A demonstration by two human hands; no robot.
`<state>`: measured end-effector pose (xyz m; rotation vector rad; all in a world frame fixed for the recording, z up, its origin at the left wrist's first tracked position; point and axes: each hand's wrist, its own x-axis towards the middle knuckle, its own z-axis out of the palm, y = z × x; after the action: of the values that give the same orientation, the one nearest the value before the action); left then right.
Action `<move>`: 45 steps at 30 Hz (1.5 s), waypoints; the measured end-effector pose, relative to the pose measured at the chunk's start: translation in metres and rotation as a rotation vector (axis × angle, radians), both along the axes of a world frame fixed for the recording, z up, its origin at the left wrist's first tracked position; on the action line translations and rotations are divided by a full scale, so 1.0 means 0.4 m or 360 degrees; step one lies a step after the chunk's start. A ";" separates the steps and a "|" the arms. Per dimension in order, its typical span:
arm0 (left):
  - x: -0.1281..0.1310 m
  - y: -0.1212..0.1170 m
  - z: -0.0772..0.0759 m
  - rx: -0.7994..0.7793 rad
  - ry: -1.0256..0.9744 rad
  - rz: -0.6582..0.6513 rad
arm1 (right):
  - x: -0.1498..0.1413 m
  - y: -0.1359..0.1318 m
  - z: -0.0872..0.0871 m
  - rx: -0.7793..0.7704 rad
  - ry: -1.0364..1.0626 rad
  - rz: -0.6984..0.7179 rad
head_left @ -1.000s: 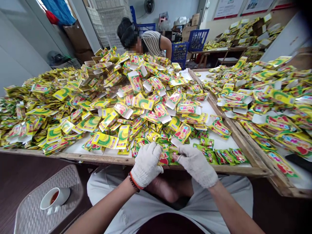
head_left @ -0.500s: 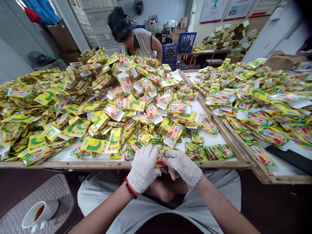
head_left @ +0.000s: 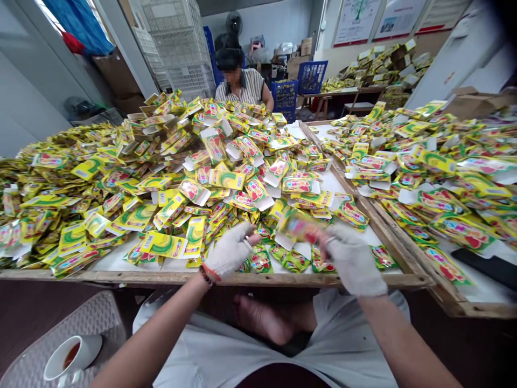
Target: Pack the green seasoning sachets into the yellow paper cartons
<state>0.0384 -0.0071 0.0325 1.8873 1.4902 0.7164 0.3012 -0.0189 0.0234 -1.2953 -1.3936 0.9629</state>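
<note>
Above wooden-framed table's near edge, right gloved hand [head_left: 352, 260] pinches blurred yellow-green carton [head_left: 299, 225], label unreadable. Left gloved hand [head_left: 230, 250], fingers part-curled near green-red sachets [head_left: 260, 261]; hold unclear. Barcode marks yellow carton [head_left: 163, 244] farther left.

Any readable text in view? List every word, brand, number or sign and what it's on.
None I can quote reliably.
Yellow boxes: stylised pink lettering and barcodes, too small to read.
Small green packets: printed, too small to read.
Held box at the right hand: motion-blurred.
Tree poster: caption too small.
Two posters beside it: lines of print, too small.
</note>
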 end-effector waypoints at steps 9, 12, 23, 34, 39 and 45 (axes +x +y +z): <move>-0.059 0.104 -0.066 0.0168 0.0694 0.0417 | 0.121 0.052 -0.071 -0.0125 -0.0368 -0.0187; -0.057 0.067 -0.045 0.0441 0.0515 0.0374 | 0.116 0.060 -0.101 -0.0087 -0.1195 0.0041; 0.022 0.008 -0.038 0.0040 -0.0356 0.0309 | 0.103 0.078 -0.062 -0.0179 -0.1634 0.0181; 0.145 0.000 -0.041 -0.0268 -0.0696 -0.0201 | -0.036 0.016 -0.001 0.0191 -0.0733 0.0629; 0.174 -0.009 -0.073 -0.0271 -0.0853 -0.0272 | -0.033 0.011 -0.023 0.0105 -0.0699 0.0233; 0.180 0.030 -0.035 0.0229 -0.0254 -0.0457 | 0.033 -0.001 -0.028 0.0029 -0.0615 0.0413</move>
<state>0.1102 0.0049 0.0185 2.0443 1.0660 0.8329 0.3143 -0.0195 0.0121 -1.3571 -1.9001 0.8958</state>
